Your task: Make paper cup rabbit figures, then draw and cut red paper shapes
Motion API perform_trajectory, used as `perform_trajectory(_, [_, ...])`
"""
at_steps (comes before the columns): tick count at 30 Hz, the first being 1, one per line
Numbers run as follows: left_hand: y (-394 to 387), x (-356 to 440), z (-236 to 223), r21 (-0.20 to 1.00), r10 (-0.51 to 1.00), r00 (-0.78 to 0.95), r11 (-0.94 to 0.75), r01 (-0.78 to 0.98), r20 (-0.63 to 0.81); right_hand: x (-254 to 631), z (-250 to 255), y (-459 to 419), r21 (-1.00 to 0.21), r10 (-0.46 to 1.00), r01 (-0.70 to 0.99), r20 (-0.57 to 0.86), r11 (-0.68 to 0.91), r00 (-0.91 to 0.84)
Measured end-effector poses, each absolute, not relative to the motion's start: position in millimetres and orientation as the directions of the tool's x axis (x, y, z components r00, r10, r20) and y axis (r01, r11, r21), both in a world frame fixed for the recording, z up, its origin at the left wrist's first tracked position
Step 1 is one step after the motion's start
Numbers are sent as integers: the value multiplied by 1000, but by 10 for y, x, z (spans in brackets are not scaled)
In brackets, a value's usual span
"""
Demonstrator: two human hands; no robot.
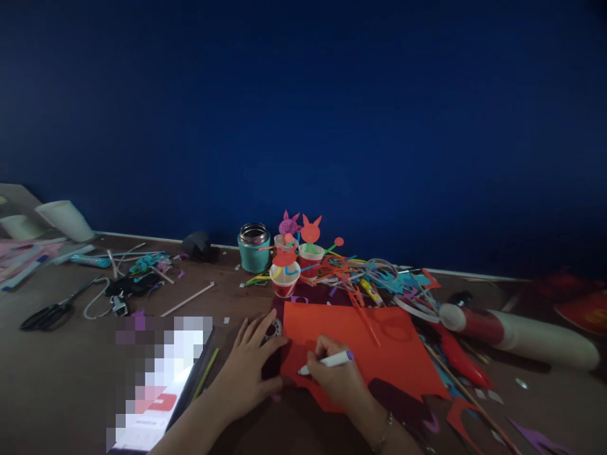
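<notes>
A dark blue wall (303,126) is seen behind the brown surface (42,379), on which the red sheet (379,354) is laid flat, squarely in front of the person, so that it can be reached by both arms. To its left, a lit device (161,385) is set at a slant, probably so that its screen can be glanced at. The sheet's left edge is touched by the left grip (256,366), whose fingers are spread apart and clamped on nothing, seemingly so that the paper is steadied. The right grip (334,373) is closed around the white marker (336,359), which is tilted with its tip low over the left part of the sheet, as in a writing hold. Beyond the sheet, a teal jar (253,256) is stood upright beside three decorated cups (285,281), perhaps so that the working area is left free. A small yellow cutter (370,292) is left among loose straws (348,278), just past the sheet's far edge
</notes>
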State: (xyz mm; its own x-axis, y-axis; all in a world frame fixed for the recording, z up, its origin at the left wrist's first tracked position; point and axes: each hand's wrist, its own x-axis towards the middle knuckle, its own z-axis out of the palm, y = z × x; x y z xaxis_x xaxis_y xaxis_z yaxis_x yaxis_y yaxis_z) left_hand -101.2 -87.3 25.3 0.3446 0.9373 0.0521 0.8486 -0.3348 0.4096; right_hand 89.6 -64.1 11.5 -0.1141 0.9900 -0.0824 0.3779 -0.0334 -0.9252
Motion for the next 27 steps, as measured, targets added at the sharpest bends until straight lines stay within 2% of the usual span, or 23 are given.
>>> perform_trajectory(19, [-878,-1006,275,422,941,334,-321,848,44,894,149,-639,-906,990,421,-99,-49,-97])
perform_trajectory(23, [-883,-1016,257,426,937,341,-337,840,70,895,161,-623,-935,989,344,-122,-85,-88])
perform_trajectory(27, [-877,-1021,259,418,936,349,-338,843,53,945,219,-580,-970,975,111,-222,-218,-17])
